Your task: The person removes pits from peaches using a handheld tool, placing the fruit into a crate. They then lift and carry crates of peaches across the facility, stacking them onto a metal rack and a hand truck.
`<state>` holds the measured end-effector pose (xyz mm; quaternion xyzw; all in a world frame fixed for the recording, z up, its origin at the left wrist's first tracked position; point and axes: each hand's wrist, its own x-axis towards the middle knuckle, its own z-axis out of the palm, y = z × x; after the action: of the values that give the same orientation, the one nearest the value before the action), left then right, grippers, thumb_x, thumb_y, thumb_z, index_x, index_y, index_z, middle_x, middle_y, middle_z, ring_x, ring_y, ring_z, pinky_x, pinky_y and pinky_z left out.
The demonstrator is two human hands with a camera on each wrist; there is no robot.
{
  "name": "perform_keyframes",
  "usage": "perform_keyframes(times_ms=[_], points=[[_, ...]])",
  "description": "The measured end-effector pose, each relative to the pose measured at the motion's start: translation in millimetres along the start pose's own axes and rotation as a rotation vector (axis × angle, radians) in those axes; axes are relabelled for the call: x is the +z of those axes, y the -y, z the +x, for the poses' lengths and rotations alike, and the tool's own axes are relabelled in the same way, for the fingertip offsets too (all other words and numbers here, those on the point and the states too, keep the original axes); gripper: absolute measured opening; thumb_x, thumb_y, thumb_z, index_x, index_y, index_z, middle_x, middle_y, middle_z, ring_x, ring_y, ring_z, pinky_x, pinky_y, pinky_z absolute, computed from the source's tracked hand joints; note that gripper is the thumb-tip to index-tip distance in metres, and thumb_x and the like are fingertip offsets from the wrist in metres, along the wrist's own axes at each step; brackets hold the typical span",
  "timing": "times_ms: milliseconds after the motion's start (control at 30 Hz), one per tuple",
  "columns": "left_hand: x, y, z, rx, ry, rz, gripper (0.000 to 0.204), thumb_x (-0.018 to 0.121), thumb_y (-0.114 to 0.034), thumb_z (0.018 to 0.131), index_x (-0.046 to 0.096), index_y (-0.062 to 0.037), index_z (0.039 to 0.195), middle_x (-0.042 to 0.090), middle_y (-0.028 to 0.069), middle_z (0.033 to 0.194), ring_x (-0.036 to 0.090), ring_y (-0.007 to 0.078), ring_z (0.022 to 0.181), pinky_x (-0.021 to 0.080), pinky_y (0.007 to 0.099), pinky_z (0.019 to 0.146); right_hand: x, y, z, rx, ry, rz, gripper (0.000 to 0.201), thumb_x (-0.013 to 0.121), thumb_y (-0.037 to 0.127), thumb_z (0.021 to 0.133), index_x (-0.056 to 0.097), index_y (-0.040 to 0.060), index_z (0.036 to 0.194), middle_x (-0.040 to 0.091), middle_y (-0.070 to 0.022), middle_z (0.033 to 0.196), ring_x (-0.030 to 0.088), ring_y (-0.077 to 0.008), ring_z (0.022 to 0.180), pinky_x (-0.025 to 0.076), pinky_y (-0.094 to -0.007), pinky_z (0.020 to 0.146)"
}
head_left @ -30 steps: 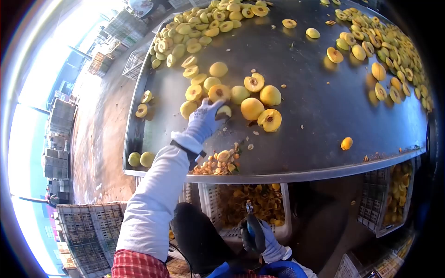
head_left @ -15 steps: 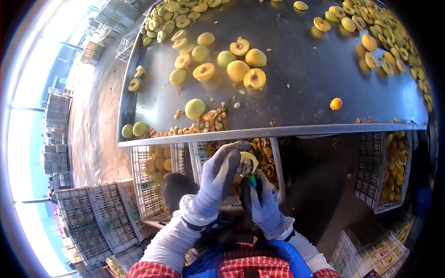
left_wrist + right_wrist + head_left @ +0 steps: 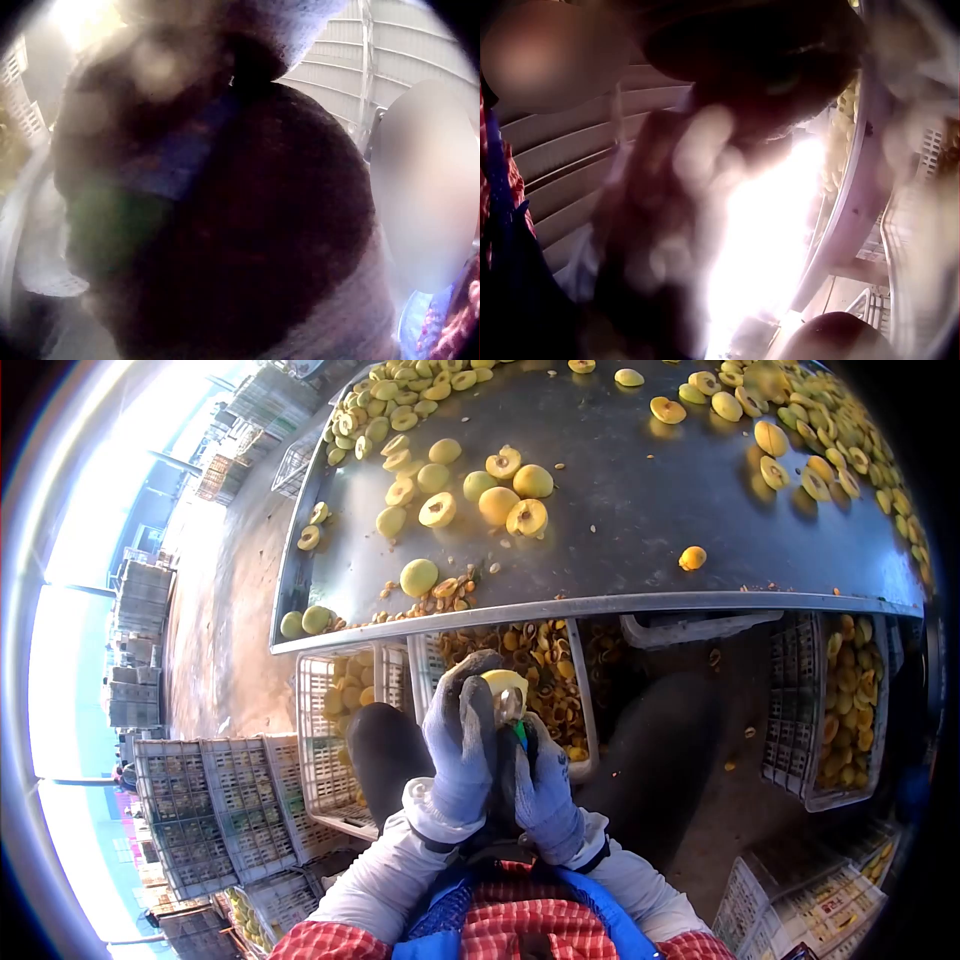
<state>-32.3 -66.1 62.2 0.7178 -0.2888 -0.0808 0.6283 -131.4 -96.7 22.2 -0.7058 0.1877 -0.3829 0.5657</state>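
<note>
In the head view, my gloved left hand (image 3: 460,740) grips a yellow peach half (image 3: 507,682) over the crate below the table edge. My gloved right hand (image 3: 550,795) holds a small hand tool by its blue-green handle (image 3: 521,734). The tool's metal head (image 3: 509,707) meets the cut side of the peach half. The two hands are close together in front of the body. In the left wrist view the dark glove (image 3: 247,217) fills most of the picture; the right wrist view is blurred and glaring, hiding the fingers.
A metal table (image 3: 600,560) bears peach halves (image 3: 437,510), larger piles at its far corners, and pit scraps (image 3: 455,592) along its front edge. Underneath stand a crate (image 3: 582,700) of scraps and a crate (image 3: 310,735) of fruit. Another fruit crate (image 3: 800,710) is at right; stacked crates (image 3: 215,810) stand left.
My left hand has come back from the fruit on the table with a peach half, meeting the tool in my right hand. A greenish peach now lies beside the scraps.
</note>
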Motion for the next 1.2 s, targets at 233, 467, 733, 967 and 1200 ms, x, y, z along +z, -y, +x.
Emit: perform_keyframes(times_ms=[233,467,733,967,1200], points=[[4.8,-29.8,-11.8,0.11,0.198,0.246,0.03,0.043,-0.016,0.093,0.058,0.0053,0.107,0.065,0.0164,0.097,0.064,0.0248,0.085,0.05,0.0327,0.077,-21.8,-10.2,-30.7,-0.25,0.023,-0.167,0.038,0.059,0.003,0.084,0.048,-0.0055,0.119,0.052,-0.0231,0.112,0.057,-0.035,0.092,0.049,-0.0417,0.071],[-5.9,-38.4,-16.6,0.038,0.53,0.197,0.027,0.047,-0.018,0.092,0.058,0.0007,0.108,0.063,0.0134,0.089,0.061,0.0228,0.079,0.048,0.031,0.074,-57.6,4.8,-28.1,1.061,0.841,2.007,0.037,0.044,0.046,0.095,0.056,0.0113,0.09,0.048,-0.0013,0.067,0.048,-0.0149,0.056,0.039,-0.0289,0.049],[-50.0,-17.9,-14.5,0.082,0.57,0.614,0.026,0.047,-0.022,0.092,0.06,-0.0041,0.105,0.063,0.0153,0.092,0.063,0.0292,0.085,0.049,0.0343,0.075,-23.5,-8.7,-28.8,1.459,0.857,1.853,0.042,0.044,0.053,0.092,0.049,0.0127,0.086,0.038,0.0018,0.058,0.038,-0.0104,0.046,0.032,-0.0238,0.039],[-91.1,115.3,-15.6,-0.976,0.354,-0.786,0.032,0.05,-0.029,0.093,0.06,-0.0011,0.103,0.064,0.0073,0.097,0.061,0.0177,0.088,0.049,0.0301,0.079,20.7,5.4,-0.2,1.204,0.988,2.029,0.043,0.045,0.054,0.092,0.053,0.0119,0.089,0.038,0.001,0.051,0.032,-0.0126,0.036,0.03,-0.0266,0.034],[-214.3,4.7,74.4,-0.043,-0.294,0.31,0.028,0.053,-0.026,0.092,0.06,0.0019,0.092,0.062,0.0118,0.08,0.062,0.0249,0.072,0.05,0.0337,0.066,15.8,7.6,146.3,0.614,1.239,0.27,0.032,0.058,0.035,0.089,0.059,0.0046,0.101,0.061,-0.005,0.079,0.057,-0.016,0.067,0.047,-0.0285,0.062]])
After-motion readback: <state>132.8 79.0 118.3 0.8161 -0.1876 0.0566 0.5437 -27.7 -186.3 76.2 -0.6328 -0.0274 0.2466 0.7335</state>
